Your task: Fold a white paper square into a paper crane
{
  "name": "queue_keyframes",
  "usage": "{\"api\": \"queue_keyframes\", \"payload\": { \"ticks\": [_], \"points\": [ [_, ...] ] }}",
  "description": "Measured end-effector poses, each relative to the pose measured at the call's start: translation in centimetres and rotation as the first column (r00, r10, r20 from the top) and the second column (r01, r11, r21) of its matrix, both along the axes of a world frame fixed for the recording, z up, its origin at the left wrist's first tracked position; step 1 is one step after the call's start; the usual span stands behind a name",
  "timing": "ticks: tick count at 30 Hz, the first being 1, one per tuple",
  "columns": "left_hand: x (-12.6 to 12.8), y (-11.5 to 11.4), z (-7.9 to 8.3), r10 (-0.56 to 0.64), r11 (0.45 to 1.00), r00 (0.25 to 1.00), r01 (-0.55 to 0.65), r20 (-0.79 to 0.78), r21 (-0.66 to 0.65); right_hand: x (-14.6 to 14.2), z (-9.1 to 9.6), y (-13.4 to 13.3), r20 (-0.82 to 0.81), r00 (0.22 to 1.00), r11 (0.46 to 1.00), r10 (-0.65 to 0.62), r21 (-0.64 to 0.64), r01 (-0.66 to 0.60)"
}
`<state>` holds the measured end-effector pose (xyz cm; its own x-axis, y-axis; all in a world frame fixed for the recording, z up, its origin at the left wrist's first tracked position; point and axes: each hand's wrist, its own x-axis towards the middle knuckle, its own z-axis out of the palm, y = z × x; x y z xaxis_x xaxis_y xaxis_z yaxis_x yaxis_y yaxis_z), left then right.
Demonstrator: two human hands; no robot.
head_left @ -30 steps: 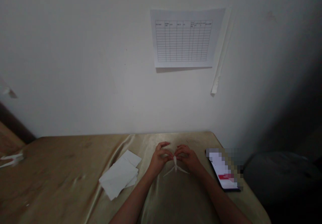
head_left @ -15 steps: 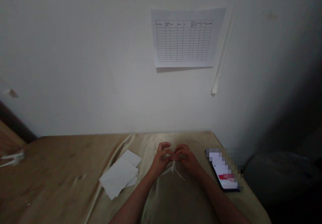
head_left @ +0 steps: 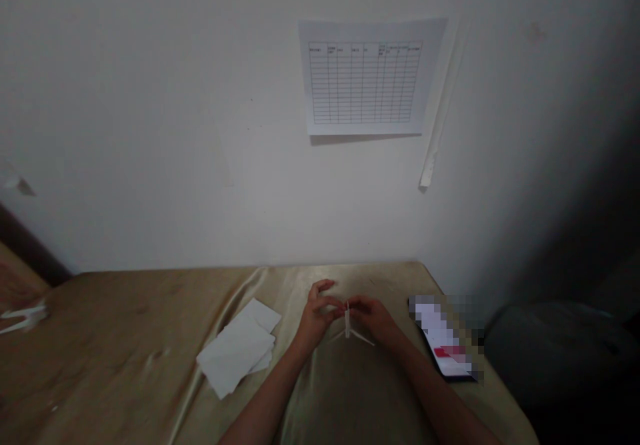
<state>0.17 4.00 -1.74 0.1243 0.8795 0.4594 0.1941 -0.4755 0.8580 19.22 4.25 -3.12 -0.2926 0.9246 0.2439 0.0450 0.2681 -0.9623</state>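
Note:
Between my two hands is a folded piece of white paper [head_left: 347, 324], seen nearly edge-on. It has a narrow upright middle and a thin flap slanting down to each side. My left hand [head_left: 319, 315] pinches its top edge with thumb and forefinger, while the other fingers curve up and away. From the other side, my right hand [head_left: 373, 317] pinches the same top edge, its fingertips almost touching the left ones. The fingers partly cover the far end of the paper.
Loose white paper sheets [head_left: 237, 350] lie left of my hands on the gold tablecloth [head_left: 125, 338]. A phone [head_left: 440, 338] with a lit, partly blurred screen lies to the right. A printed table sheet [head_left: 367, 78] hangs on the wall. A white object [head_left: 25, 315] is at far left.
The folded paper has turned more upright, and its side flaps now spread wider. My right hand's fingers have flattened and drawn together. Both hands stay in the same place.

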Motion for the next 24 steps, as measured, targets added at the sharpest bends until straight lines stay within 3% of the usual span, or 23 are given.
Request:
{"api": "queue_keyframes", "payload": {
  "ticks": [9, 14, 24],
  "points": [
    [-0.5, 0.0, 0.4, 0.053, 0.999, 0.995, -0.052, -0.083, 0.009, 0.7, 1.0, 0.0, 0.002, 0.996, 0.996, -0.085, 0.037, 0.084],
    [-0.7, -0.2, 0.7, 0.079, 0.996, 0.987, -0.074, -0.141, 0.039, 1.0, 1.4, -0.2, 0.067, 0.976, 0.969, -0.208, 0.152, 0.196],
    [-0.3, -0.4, 0.9, 0.112, 0.992, 0.982, -0.101, -0.15, 0.082, 0.8, 0.7, 0.0, 0.118, 0.96, 0.93, -0.255, 0.303, 0.21]
  ]
}}
